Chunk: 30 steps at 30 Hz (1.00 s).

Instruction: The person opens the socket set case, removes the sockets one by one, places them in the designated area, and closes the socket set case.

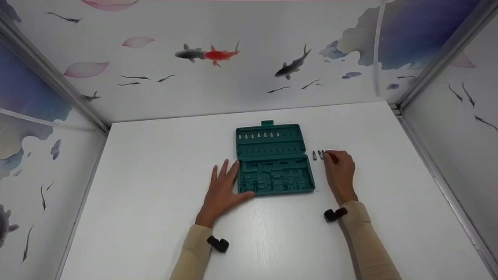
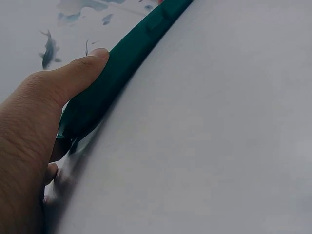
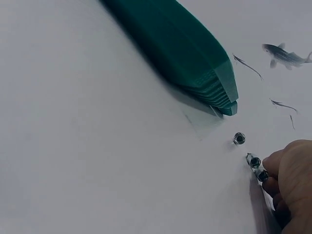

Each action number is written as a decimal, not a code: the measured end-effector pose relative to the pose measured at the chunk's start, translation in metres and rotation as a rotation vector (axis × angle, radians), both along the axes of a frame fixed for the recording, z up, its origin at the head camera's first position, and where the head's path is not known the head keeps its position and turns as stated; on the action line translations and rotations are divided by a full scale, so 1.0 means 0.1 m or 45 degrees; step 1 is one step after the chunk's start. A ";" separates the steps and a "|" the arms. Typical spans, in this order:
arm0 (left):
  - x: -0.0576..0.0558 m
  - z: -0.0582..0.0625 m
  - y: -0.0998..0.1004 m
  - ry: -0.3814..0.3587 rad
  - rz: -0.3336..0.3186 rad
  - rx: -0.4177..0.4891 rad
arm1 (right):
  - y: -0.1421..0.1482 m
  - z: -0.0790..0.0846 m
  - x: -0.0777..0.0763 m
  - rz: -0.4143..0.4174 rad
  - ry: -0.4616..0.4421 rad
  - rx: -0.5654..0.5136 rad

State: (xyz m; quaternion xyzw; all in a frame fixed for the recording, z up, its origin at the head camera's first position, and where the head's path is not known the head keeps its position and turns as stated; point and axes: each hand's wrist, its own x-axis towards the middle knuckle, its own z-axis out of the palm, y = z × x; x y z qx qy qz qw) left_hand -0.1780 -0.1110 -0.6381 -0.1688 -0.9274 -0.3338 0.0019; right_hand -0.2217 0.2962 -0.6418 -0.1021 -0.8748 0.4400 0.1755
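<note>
An unfolded green plastic tool case (image 1: 272, 193) lies on the white table. My left hand (image 1: 223, 196) rests at its near left corner, fingers spread and straight along the left side. The left thumb (image 2: 90, 66) lies against the case's front wall. Right of the case are three small metal sockets, standing close together. One socket (image 3: 239, 138) stands by itself, and another socket (image 3: 253, 161) is beside the one at my fingers. My right hand (image 1: 341, 171) pinches that nearest socket (image 3: 262, 175) between thumb and fingertips, close over the table.
Several silvery bits (image 1: 258, 135) sit in a row in the case's far half. The near half has moulded recesses. A green latch tab (image 1: 267, 123) sticks out at the back. Walls printed with fish (image 1: 291, 68) surround the table on the back and sides.
</note>
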 end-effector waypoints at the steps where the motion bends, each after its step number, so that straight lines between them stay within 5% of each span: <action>1: 0.00 0.00 0.00 0.001 0.000 -0.001 | 0.00 0.00 0.00 0.000 -0.005 -0.001; 12: -0.01 0.02 -0.04 -0.010 -0.001 0.012 | -0.02 0.03 -0.01 -0.001 -0.053 -0.059; 19: -0.01 0.03 -0.01 -0.037 0.013 0.017 | 0.02 0.20 -0.03 -0.006 -0.057 -0.162; 30: 0.01 -0.01 0.00 -0.042 0.028 -0.001 | -0.12 0.49 -0.36 0.278 0.002 -0.031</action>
